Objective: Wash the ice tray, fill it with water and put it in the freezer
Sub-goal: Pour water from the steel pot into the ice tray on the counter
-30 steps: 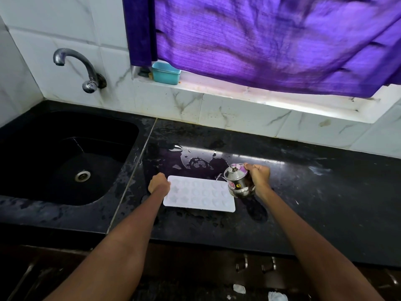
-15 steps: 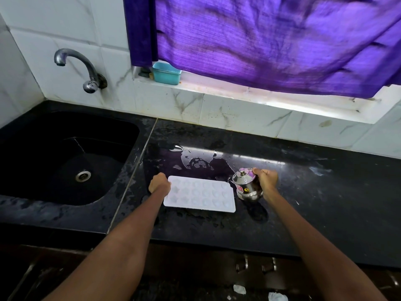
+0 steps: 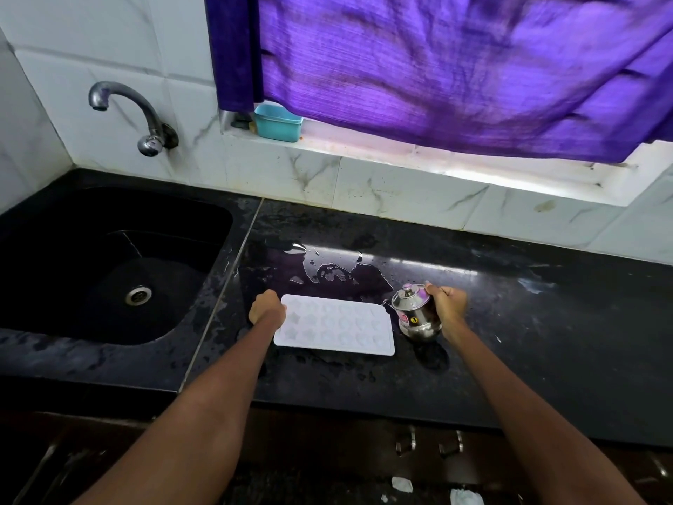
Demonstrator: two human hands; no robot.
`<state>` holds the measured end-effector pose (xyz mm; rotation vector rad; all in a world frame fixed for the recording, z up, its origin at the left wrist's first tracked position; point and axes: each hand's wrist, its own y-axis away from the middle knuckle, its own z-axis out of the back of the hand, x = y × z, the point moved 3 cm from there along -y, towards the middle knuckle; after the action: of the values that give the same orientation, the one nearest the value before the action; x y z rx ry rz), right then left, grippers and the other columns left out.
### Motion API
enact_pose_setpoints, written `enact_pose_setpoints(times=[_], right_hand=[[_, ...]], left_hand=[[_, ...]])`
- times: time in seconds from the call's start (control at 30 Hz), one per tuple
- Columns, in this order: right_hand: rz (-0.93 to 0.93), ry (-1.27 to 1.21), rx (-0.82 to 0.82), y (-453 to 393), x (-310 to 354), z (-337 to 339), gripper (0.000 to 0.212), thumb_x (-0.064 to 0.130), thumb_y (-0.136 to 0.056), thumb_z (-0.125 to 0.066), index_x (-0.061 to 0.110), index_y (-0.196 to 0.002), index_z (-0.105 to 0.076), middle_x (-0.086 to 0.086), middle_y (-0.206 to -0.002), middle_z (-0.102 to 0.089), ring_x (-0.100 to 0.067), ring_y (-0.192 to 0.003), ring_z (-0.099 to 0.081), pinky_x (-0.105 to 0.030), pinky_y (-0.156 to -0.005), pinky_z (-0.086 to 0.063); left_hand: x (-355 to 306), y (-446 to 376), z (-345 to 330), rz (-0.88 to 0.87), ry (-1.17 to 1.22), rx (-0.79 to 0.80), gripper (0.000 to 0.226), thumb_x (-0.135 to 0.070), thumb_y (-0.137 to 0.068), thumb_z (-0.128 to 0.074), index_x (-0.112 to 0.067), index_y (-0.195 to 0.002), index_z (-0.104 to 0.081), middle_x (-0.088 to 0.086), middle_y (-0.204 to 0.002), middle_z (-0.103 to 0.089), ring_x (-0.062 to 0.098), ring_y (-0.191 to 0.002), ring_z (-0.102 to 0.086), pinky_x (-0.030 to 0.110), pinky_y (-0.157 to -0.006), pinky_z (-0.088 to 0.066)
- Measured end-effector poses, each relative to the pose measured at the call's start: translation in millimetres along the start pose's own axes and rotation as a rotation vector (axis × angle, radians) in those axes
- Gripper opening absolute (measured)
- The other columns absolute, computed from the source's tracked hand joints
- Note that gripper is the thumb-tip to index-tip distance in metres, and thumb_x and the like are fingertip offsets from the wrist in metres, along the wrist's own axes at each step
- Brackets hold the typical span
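We see a white matt plastic ice tray [image 3: 334, 325] lying on a black polished stone counter [image 3: 510, 322] that shines wet under puddles, beside a small shiny steel lidded pot [image 3: 415, 315]. The curved tap [image 3: 127, 114] is dull grey metal against glossy white marble-veined tiles [image 3: 382, 187]. Above hangs a purple, coarsely woven cloth curtain [image 3: 437, 67], near a smooth teal plastic tub [image 3: 278, 122].

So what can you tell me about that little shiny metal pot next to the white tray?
The small steel pot looks like polished metal, round-bellied, with a domed lid topped by a knob and a thin spout toward the ice tray. A round sticker sits on its side. It stands about upright on the wet black counter, just right of the tray. The right hand grips it from the right.
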<state>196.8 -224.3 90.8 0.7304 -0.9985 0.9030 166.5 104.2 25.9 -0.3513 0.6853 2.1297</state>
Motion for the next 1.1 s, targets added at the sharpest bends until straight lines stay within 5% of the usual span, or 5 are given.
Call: enact_pose_setpoints(times=[0.4, 0.8, 1.1], right_hand=[[0.018, 0.033, 0.018, -0.4, -0.2, -3.3, 0.034, 0.011, -0.083, -0.063, 0.01, -0.052, -0.05, -0.004, -0.053, -0.05, -0.013, -0.049, -0.045, -0.009, -0.032, -0.033], [0.005, 0.032, 0.024, -7.8, -7.3, -5.0, 0.033, 0.012, -0.082, -0.064, 0.01, -0.052, -0.051, -0.006, -0.054, -0.05, -0.016, -0.051, -0.046, -0.026, -0.049, -0.037], [0.038, 0.029, 0.029, -8.8, -6.6, -3.9, 0.037, 0.011, -0.083, -0.063, 0.01, -0.049, -0.047, -0.005, -0.052, -0.047, -0.014, -0.049, -0.042, -0.02, -0.042, -0.035]], left_hand=[[0.5, 0.5, 0.9, 0.016, 0.021, 0.01, 0.036, -0.02, -0.092, -0.06, -0.002, -0.123, -0.057, 0.017, -0.128, -0.059, 0.033, -0.119, -0.057, 0.038, -0.095, -0.048], [1.3, -1.1, -0.5, 0.012, 0.028, 0.018, 0.033, -0.02, -0.092, -0.06, -0.002, -0.12, -0.059, 0.017, -0.126, -0.06, 0.033, -0.117, -0.058, 0.038, -0.094, -0.049], [-0.4, -0.9, 0.0, 0.01, 0.028, 0.011, 0.036, -0.02, -0.093, -0.059, -0.002, -0.123, -0.056, 0.017, -0.13, -0.057, 0.033, -0.121, -0.056, 0.037, -0.095, -0.047]])
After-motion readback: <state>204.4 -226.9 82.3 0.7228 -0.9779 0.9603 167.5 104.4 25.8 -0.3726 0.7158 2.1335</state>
